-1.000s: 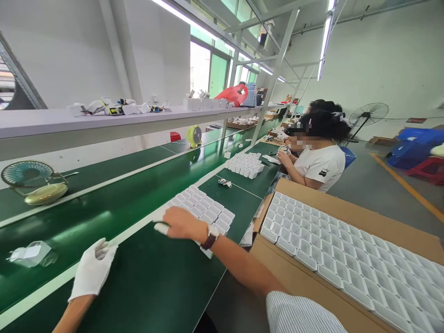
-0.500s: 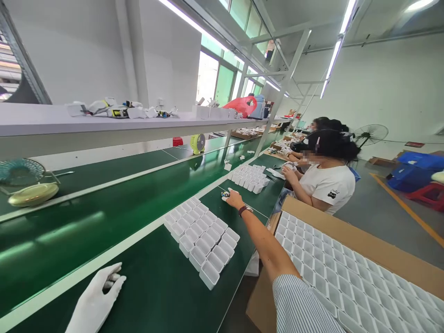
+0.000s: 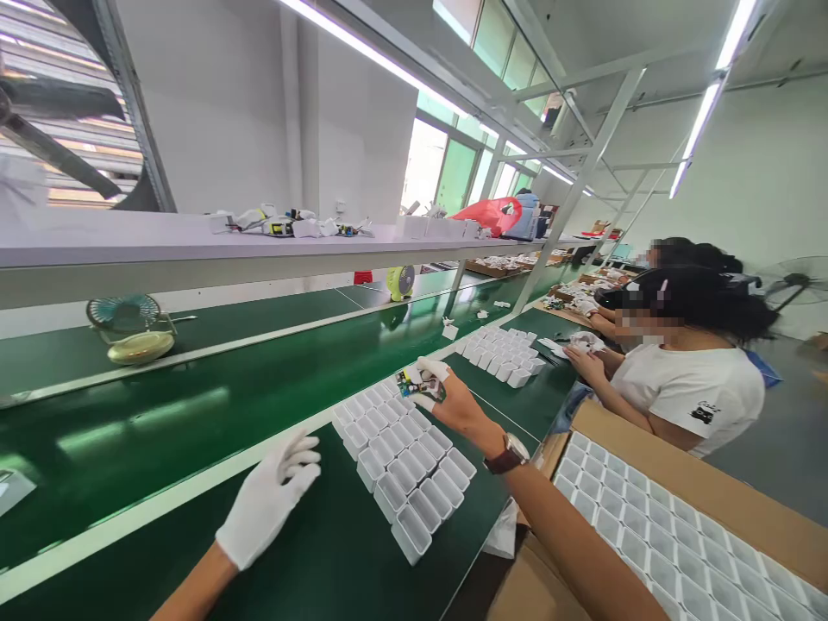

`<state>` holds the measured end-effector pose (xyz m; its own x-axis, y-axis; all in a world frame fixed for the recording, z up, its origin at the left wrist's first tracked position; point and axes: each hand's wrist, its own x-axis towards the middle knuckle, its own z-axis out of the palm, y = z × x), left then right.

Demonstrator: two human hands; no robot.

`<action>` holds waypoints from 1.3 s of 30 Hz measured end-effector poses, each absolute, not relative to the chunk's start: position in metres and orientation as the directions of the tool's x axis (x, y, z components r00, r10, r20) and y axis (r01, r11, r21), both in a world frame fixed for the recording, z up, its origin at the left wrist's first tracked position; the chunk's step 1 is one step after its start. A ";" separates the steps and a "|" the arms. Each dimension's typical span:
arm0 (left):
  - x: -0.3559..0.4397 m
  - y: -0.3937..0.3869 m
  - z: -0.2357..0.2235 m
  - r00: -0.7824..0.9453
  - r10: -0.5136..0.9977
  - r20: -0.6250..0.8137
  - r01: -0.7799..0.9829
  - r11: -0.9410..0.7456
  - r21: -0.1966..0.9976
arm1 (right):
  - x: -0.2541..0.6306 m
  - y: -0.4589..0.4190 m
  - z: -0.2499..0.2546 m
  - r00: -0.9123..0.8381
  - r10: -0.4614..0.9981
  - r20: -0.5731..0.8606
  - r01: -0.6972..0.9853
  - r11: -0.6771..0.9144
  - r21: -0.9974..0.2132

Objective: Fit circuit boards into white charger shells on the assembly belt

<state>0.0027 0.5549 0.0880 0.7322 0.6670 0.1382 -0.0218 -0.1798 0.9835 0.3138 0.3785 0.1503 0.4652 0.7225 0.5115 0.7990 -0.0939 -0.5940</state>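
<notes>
A small circuit board (image 3: pixel 414 385) with yellow and blue parts is pinched in my right hand (image 3: pixel 446 392), which wears white fingertip covers and a watch at the wrist. It hovers over the far end of a block of open white plastic cases (image 3: pixel 404 453), laid in rows on the dark green tabletop (image 3: pixel 323 535). My left hand (image 3: pixel 272 492), in a white glove, is held above the tabletop left of the cases. Its fingers are slightly curled and apart, with nothing in them.
A carton (image 3: pixel 647 435) of white cases stands at the right. Farther along, more cases (image 3: pixel 501 354) lie near a co-worker in a white shirt (image 3: pixel 692 388). A green conveyor belt (image 3: pixel 213 423) runs alongside, under a shelf (image 3: pixel 310 250) bearing circuit boards. Small fans (image 3: pixel 399 283) stand behind.
My right hand has drawn back with the circuit board, from beyond the cases to above their far end. My left hand has risen and moved forward, its fingers opening. The view has turned left.
</notes>
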 end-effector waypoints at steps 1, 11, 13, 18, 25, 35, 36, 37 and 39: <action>0.016 0.544 0.105 0.792 0.586 0.172 -0.128 -0.116 0.985 | 0.290 0.377 0.157 0.335 0.755 0.563 0.856 0.006 -0.517; 0.025 0.490 0.164 0.868 0.469 0.161 -0.372 0.402 0.837 | 0.178 0.355 0.203 0.154 0.857 0.491 0.793 0.189 -0.579; 0.017 0.490 0.165 0.861 0.480 0.166 -0.387 0.409 0.827 | 0.176 0.354 0.207 0.128 0.874 0.469 0.737 0.232 -0.634; 0.010 0.490 0.170 0.844 0.510 0.168 -0.391 0.370 0.842 | 0.167 0.354 0.210 0.095 0.872 0.480 0.651 0.310 -0.692; 0.002 0.490 0.173 0.841 0.526 0.128 -0.350 0.349 0.869 | 0.159 0.353 0.211 0.090 0.870 0.485 0.719 0.280 -0.636; -0.003 0.495 0.165 0.840 0.526 0.134 -0.346 0.329 0.879 | 0.153 0.357 0.205 -0.005 0.833 0.553 0.883 0.263 -0.389; -0.003 0.494 0.165 0.840 0.526 0.135 -0.342 0.320 0.884 | 0.151 0.358 0.204 -0.004 0.830 0.558 0.887 0.260 -0.381; -0.004 0.494 0.165 0.839 0.527 0.136 -0.339 0.312 0.888 | 0.149 0.360 0.203 0.003 0.823 0.567 0.888 0.258 -0.379; -0.006 0.494 0.165 0.833 0.537 0.138 -0.339 0.297 0.893 | 0.146 0.362 0.199 0.024 0.806 0.592 0.887 0.256 -0.384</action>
